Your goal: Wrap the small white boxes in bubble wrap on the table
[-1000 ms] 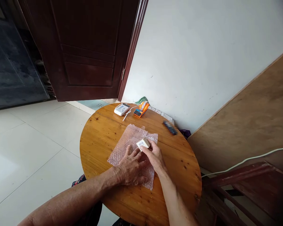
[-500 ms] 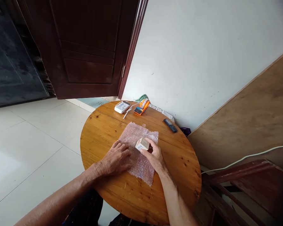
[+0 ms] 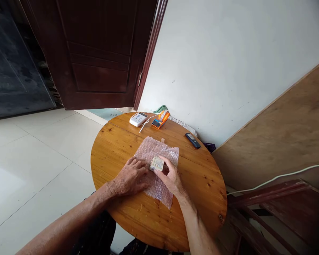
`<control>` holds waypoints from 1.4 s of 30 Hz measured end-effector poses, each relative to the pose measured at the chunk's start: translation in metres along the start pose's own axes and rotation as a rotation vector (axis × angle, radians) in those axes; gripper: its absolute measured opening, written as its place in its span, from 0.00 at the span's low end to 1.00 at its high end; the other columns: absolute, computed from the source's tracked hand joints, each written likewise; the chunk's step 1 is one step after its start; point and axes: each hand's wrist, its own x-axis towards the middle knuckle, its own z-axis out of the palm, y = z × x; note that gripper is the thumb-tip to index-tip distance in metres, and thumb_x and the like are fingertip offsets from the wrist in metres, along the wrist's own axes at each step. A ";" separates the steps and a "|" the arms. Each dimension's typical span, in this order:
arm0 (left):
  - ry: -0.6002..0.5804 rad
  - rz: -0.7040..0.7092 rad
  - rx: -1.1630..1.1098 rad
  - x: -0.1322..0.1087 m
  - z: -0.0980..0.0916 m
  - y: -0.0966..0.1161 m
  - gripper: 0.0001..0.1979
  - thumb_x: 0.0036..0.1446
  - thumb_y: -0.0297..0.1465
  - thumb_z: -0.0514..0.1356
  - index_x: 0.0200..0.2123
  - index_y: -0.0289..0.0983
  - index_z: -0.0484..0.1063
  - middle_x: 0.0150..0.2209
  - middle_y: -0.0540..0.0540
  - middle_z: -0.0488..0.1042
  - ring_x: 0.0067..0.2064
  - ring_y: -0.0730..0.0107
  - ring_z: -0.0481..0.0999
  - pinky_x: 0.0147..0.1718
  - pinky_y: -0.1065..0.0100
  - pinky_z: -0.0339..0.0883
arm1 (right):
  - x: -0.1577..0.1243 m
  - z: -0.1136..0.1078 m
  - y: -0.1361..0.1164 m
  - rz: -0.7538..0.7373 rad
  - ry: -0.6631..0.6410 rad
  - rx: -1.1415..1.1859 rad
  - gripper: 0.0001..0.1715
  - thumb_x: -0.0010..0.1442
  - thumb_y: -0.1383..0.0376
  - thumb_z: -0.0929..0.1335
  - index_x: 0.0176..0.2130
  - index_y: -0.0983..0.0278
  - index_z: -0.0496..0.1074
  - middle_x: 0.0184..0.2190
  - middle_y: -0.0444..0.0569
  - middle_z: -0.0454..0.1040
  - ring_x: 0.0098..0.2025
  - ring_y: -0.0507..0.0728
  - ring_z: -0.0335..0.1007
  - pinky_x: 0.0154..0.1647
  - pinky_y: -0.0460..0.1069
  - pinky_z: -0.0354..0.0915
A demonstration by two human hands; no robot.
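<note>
A sheet of pinkish bubble wrap (image 3: 159,187) lies flat on the round wooden table (image 3: 108,141). My right hand (image 3: 172,179) grips a small cream-coloured box (image 3: 157,163) between thumb and fingers, over the middle of the sheet. Its printed top faces up toward me. My left hand (image 3: 134,177) rests palm down on the left edge of the wrap, fingers stretched out and holding nothing. The fingertips point toward the box and lie a little to its left.
Toward the table's far side are a white device (image 3: 138,119) with a cord and an orange tape dispenser (image 3: 161,119). A dark remote-like handset (image 3: 192,140) lies near the right rim. A white wall (image 3: 228,63) rises behind, and a dark red door (image 3: 101,78) stands at left.
My right hand has moved the box slightly left and tilted it so its printed face lies flatter. My left hand has stayed in place on the wrap.
</note>
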 end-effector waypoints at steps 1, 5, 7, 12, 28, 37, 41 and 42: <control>-0.005 -0.004 0.002 0.001 0.000 0.000 0.18 0.52 0.39 0.67 0.45 0.40 0.75 0.56 0.41 0.71 0.57 0.52 0.68 0.63 0.47 0.52 | 0.000 0.001 0.000 -0.008 0.011 -0.006 0.30 0.53 0.64 0.70 0.56 0.59 0.68 0.52 0.51 0.76 0.53 0.63 0.72 0.58 0.60 0.66; -0.021 -0.013 -0.001 0.002 -0.003 0.004 0.18 0.51 0.38 0.67 0.45 0.40 0.75 0.56 0.41 0.71 0.57 0.52 0.68 0.62 0.47 0.53 | 0.001 0.002 0.000 -0.037 0.020 -0.023 0.30 0.52 0.66 0.71 0.56 0.58 0.69 0.52 0.50 0.77 0.53 0.63 0.73 0.58 0.59 0.66; -0.030 -0.014 -0.006 -0.001 -0.009 0.007 0.18 0.52 0.37 0.67 0.46 0.40 0.75 0.56 0.41 0.71 0.57 0.52 0.67 0.62 0.47 0.54 | 0.001 0.002 -0.001 -0.031 0.017 -0.030 0.30 0.53 0.65 0.71 0.56 0.58 0.69 0.52 0.51 0.76 0.54 0.63 0.72 0.57 0.59 0.66; -0.072 -0.004 0.042 -0.018 -0.030 0.015 0.14 0.52 0.29 0.63 0.43 0.42 0.74 0.50 0.44 0.73 0.55 0.55 0.68 0.64 0.44 0.46 | -0.002 -0.002 -0.007 -0.020 -0.015 -0.035 0.33 0.52 0.65 0.71 0.58 0.58 0.67 0.55 0.52 0.74 0.56 0.63 0.70 0.59 0.61 0.64; 0.064 0.083 0.108 0.011 -0.026 0.021 0.07 0.55 0.22 0.56 0.28 0.37 0.71 0.31 0.46 0.76 0.37 0.66 0.73 0.53 0.58 0.63 | -0.008 -0.034 -0.025 -0.080 0.211 0.053 0.22 0.59 0.49 0.66 0.46 0.59 0.72 0.46 0.52 0.77 0.48 0.64 0.72 0.48 0.56 0.66; 0.119 -0.205 0.097 0.068 -0.032 0.019 0.07 0.55 0.25 0.57 0.28 0.37 0.74 0.27 0.46 0.76 0.33 0.64 0.74 0.39 0.64 0.66 | -0.008 -0.039 -0.025 0.012 0.034 0.125 0.30 0.50 0.50 0.73 0.49 0.60 0.72 0.44 0.51 0.78 0.47 0.63 0.73 0.48 0.55 0.68; 0.125 -0.228 -0.022 0.072 -0.025 0.009 0.06 0.57 0.27 0.58 0.31 0.37 0.75 0.29 0.46 0.78 0.35 0.65 0.76 0.40 0.66 0.67 | -0.006 -0.028 -0.021 0.074 0.102 0.065 0.10 0.55 0.56 0.69 0.31 0.59 0.72 0.28 0.45 0.76 0.31 0.57 0.71 0.36 0.51 0.68; 0.125 -0.232 -0.087 0.071 -0.024 0.006 0.05 0.58 0.29 0.59 0.34 0.37 0.76 0.32 0.46 0.79 0.36 0.65 0.77 0.40 0.66 0.67 | -0.006 -0.026 -0.021 0.072 0.115 0.068 0.10 0.55 0.56 0.68 0.28 0.60 0.71 0.27 0.44 0.75 0.30 0.56 0.70 0.35 0.50 0.67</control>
